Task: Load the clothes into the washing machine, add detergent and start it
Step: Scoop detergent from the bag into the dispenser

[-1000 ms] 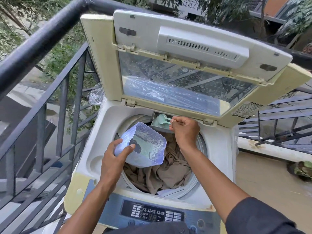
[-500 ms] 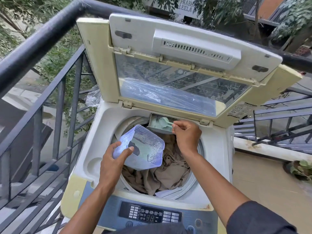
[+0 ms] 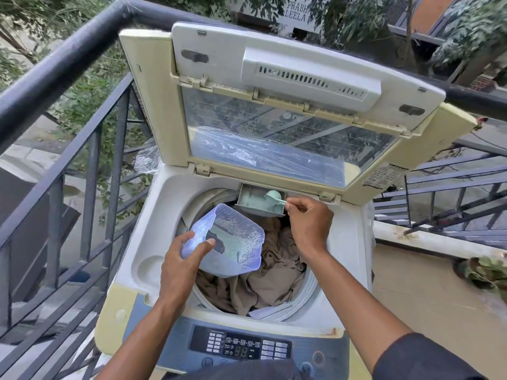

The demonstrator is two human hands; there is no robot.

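A top-loading washing machine [image 3: 142, 242] stands with its lid [image 3: 274, 105] raised. Brown clothes [image 3: 277, 275] fill the drum. My left hand [image 3: 181, 267] holds a clear plastic detergent container [image 3: 236, 242] tilted over the drum's left side, with pale green powder inside. My right hand [image 3: 307, 223] pinches the handle of a pale green scoop [image 3: 274, 197], whose bowl sits over the open detergent drawer [image 3: 249, 201] at the drum's back rim. The drawer holds greenish powder. The control panel [image 3: 241, 346] at the front edge shows digits.
A dark metal railing [image 3: 55, 78] runs along the left and behind the machine. Crumpled clear plastic [image 3: 146, 160] lies behind the machine's left rear corner. More railing bars [image 3: 452, 193] and a potted plant [image 3: 485, 272] are on the right by a tiled floor.
My right hand has kept the scoop at the detergent drawer, with the scoop bowl shifting slightly to the right. The left hand and container stay almost still.
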